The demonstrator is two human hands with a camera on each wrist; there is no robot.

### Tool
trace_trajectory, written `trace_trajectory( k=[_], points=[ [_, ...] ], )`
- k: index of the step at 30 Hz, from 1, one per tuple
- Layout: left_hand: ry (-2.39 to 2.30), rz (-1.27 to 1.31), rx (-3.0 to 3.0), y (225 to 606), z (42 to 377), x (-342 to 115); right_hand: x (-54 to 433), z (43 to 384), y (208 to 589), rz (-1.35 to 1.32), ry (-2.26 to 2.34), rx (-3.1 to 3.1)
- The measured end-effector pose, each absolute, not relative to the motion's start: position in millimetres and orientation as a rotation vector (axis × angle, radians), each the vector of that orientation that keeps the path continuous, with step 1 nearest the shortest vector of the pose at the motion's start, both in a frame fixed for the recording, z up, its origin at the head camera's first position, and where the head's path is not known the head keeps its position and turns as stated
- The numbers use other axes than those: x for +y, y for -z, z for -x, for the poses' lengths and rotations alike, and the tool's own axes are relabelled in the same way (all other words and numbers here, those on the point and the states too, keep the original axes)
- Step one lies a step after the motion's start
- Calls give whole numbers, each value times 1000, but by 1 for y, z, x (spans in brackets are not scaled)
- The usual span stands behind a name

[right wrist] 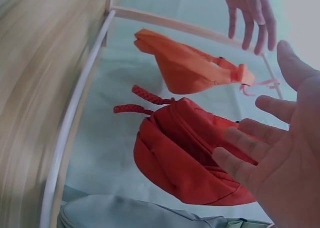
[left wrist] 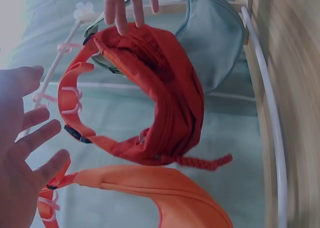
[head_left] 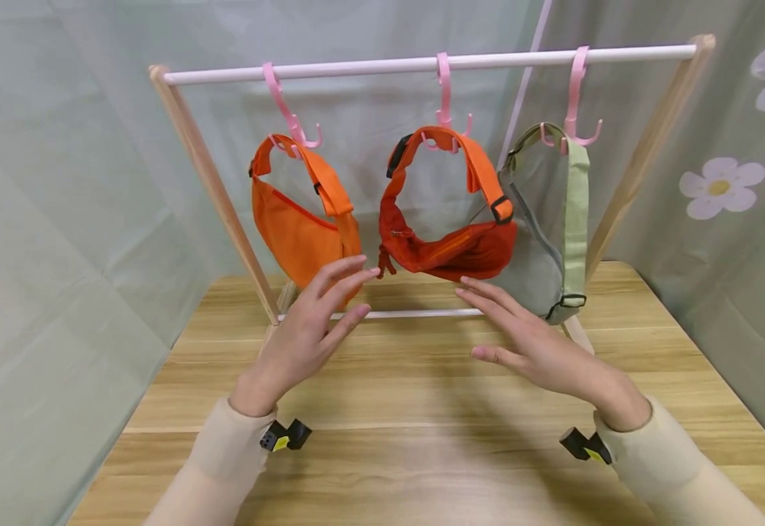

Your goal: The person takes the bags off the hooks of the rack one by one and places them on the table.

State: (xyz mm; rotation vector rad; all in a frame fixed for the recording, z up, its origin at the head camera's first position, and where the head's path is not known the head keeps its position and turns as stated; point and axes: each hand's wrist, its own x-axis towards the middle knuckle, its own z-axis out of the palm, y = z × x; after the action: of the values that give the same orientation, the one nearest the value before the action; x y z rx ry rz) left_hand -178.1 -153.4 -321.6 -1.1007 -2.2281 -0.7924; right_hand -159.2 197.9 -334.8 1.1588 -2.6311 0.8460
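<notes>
Three bags hang by their straps from pink hooks on a rack: an orange bag (head_left: 297, 226) on the left, a red bag (head_left: 448, 248) with an orange strap in the middle, and a grey-green bag (head_left: 533, 256) on the right. My left hand (head_left: 316, 321) has its fingers spread, overlapping the lower edge of the orange bag in the head view. Below the red bag's right side is my right hand (head_left: 527, 340), fingers extended and holding nothing. Both wrist views show the red bag (left wrist: 175, 87) (right wrist: 185, 158) between the two hands.
The rack has a white top rail (head_left: 369, 67), wooden legs (head_left: 645, 161) and a thin white lower bar (head_left: 421, 314). It stands on a wood-grain table (head_left: 382, 438). Pale curtains (head_left: 60, 219) surround the back and sides. Pink hooks (head_left: 444, 88) hang from the rail.
</notes>
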Motion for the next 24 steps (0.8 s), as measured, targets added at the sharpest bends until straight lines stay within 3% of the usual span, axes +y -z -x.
trace_trajectory(
  k=[24],
  points=[
    [696, 1019, -2066, 267, 202, -176, 190, 168, 311, -1196, -1056, -2491]
  ],
)
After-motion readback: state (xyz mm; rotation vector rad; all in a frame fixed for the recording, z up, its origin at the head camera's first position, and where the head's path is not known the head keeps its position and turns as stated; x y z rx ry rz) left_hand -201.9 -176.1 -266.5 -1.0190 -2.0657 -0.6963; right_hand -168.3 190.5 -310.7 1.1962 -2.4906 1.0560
